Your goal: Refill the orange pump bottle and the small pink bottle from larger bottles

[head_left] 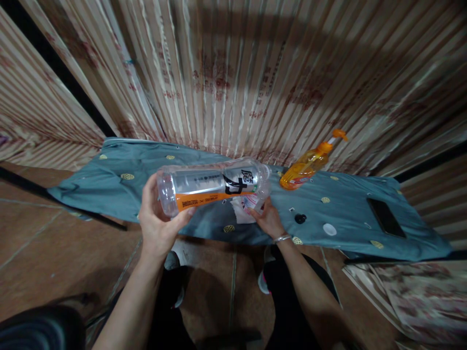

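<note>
A large clear plastic bottle (199, 182) with an orange and black label lies sideways in the air above the table, its neck toward the right. Wrapped round its base end is my left hand (156, 218). My right hand (269, 218), with a bracelet at the wrist, is just below the neck end, its fingers closed on a white tissue (243, 210) with some coloured print. Whether these fingers also touch the bottle is hard to see. No liquid shows inside the bottle.
The narrow table has a teal patterned cloth (120, 194). To the right are an orange pump bottle (304, 167) standing tilted in view, a small black round piece (300, 218), a white disc (329, 229) and a dark phone (386, 217). A pleated curtain (226, 78) hangs behind.
</note>
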`<action>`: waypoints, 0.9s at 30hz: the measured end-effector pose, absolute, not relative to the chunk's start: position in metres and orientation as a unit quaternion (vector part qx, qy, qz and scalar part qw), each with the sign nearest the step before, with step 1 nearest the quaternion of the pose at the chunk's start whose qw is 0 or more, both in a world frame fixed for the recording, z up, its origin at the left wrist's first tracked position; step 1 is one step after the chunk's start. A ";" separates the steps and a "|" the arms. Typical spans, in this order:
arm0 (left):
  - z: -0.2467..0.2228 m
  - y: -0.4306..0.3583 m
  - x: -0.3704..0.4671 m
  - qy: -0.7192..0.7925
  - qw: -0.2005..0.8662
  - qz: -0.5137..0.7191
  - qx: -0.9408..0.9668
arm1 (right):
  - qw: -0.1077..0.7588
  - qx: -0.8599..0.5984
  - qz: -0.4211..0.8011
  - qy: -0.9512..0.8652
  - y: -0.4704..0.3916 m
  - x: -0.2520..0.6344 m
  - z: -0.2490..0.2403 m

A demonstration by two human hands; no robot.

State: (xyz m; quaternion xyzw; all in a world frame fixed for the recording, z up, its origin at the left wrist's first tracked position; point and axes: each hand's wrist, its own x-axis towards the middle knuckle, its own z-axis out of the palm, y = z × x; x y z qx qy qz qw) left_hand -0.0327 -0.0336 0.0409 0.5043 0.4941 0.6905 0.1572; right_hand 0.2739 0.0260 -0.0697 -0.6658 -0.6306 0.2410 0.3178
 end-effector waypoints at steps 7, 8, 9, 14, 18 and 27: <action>0.044 -0.035 -0.034 0.500 0.163 0.678 0.514 | 0.320 -0.661 0.243 -0.634 0.026 0.275 -0.072; 0.044 -0.036 -0.034 0.499 0.165 0.678 0.514 | 0.319 -0.661 0.243 -0.634 0.026 0.275 -0.072; 0.045 -0.036 -0.034 0.499 0.167 0.678 0.514 | 0.321 -0.661 0.244 -0.633 0.026 0.274 -0.072; 0.046 -0.036 -0.034 0.503 0.180 0.672 0.512 | 0.335 -0.650 0.252 -0.633 0.026 0.274 -0.071; 0.046 -0.036 -0.035 0.504 0.177 0.673 0.512 | 0.330 -0.654 0.258 -0.630 0.026 0.273 -0.069; 0.046 -0.035 -0.033 0.499 0.174 0.682 0.506 | 0.328 -0.659 0.250 -0.629 0.025 0.273 -0.068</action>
